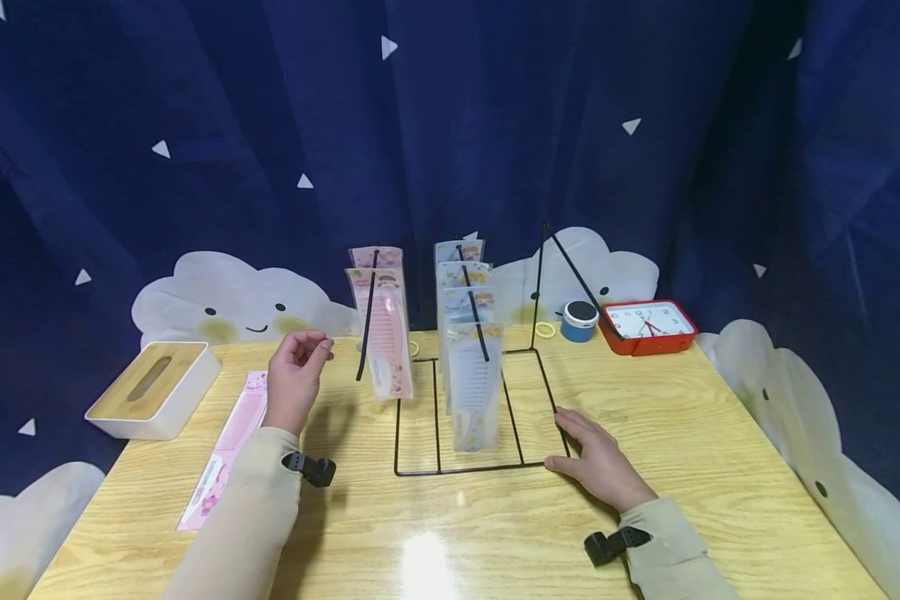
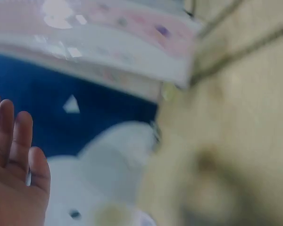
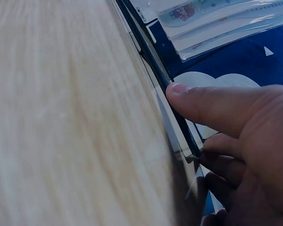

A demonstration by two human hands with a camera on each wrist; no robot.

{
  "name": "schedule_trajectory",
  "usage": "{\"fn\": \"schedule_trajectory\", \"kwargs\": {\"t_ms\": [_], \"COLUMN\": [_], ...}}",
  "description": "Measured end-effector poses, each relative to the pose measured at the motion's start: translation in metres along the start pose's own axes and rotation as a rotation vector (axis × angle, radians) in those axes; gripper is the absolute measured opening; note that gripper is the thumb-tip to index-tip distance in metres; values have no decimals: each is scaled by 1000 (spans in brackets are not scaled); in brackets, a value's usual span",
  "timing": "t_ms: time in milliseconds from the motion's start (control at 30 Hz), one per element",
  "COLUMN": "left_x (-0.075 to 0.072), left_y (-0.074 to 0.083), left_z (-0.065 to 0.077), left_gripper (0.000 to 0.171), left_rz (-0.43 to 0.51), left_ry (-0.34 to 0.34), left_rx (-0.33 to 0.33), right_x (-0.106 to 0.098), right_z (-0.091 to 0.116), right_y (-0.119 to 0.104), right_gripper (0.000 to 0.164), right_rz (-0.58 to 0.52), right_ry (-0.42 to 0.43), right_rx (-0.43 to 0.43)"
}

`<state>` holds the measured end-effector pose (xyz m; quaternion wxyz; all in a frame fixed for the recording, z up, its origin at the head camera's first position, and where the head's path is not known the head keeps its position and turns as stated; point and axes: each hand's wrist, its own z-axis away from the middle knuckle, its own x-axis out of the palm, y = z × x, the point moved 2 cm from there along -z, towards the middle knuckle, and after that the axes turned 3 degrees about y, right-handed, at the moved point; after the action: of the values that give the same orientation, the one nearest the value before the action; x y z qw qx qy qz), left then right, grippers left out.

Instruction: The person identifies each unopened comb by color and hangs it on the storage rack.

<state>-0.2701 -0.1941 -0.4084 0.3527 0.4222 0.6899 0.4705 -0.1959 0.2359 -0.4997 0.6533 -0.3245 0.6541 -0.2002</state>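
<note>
My left hand (image 1: pixel 297 375) is raised left of the black wire display rack (image 1: pixel 471 471), fingers loosely bent and nothing seen in them. Beside it, two pink packaged combs (image 1: pixel 390 333) hang on the rack's left hook. Several pale blue packaged combs (image 1: pixel 474 392) hang one behind another on the middle hook. My right hand (image 1: pixel 600 458) holds the rack's front right corner; in the right wrist view its thumb (image 3: pixel 212 106) presses the bar and the other fingers bend around the corner. Another pink packaged comb (image 1: pixel 228 450) lies flat on the table by my left forearm.
A white tissue box with a wooden lid (image 1: pixel 153 392) stands at the left. Behind the rack's right side are a small blue speaker (image 1: pixel 579 323), a red clock (image 1: pixel 648 327) and a yellow ring (image 1: pixel 545 330). A dark blue curtain (image 1: pixel 450 125) hangs behind the table.
</note>
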Motion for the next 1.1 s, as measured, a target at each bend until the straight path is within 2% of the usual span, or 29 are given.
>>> {"fn": "schedule_trajectory", "kwargs": {"t_ms": [167,267,400,533,600,767,867,967,1100], "left_x": [-20,-28,-35,-39,-40,-40,-36,-33,-32], "left_y": [-35,-53,-70,-77,-79,-78,-75,-72,-69], "left_z": [3,4,5,6,5,4,8,11,14], "left_gripper": [20,26,39,50,56,70,77,80,82], "left_rz": [-88,-124,-179,-254,-328,-622,-761,-827,-852], "left_ry": [58,53,-7,-100,-166,-349,-419,-450,-461], "left_rx": [-86,-173,-269,-319,-323,-235,-206,-189,-177], "right_x": [0,0,-1,-1,-1,-2,-2,-1,-2], "right_z": [0,1,1,0,0,0,0,0,0], "right_y": [0,0,-1,-2,-2,-3,-3,-3,-4], "right_gripper": [77,78,77,77,77,77,77,77,77], "right_rz": [0,-1,5,5,2,1,-5,-12,-7], "right_ry": [-1,-8,-11,-4,1,1,-6,-9,-5], "right_rx": [4,8,8,4,2,1,7,10,7]}}
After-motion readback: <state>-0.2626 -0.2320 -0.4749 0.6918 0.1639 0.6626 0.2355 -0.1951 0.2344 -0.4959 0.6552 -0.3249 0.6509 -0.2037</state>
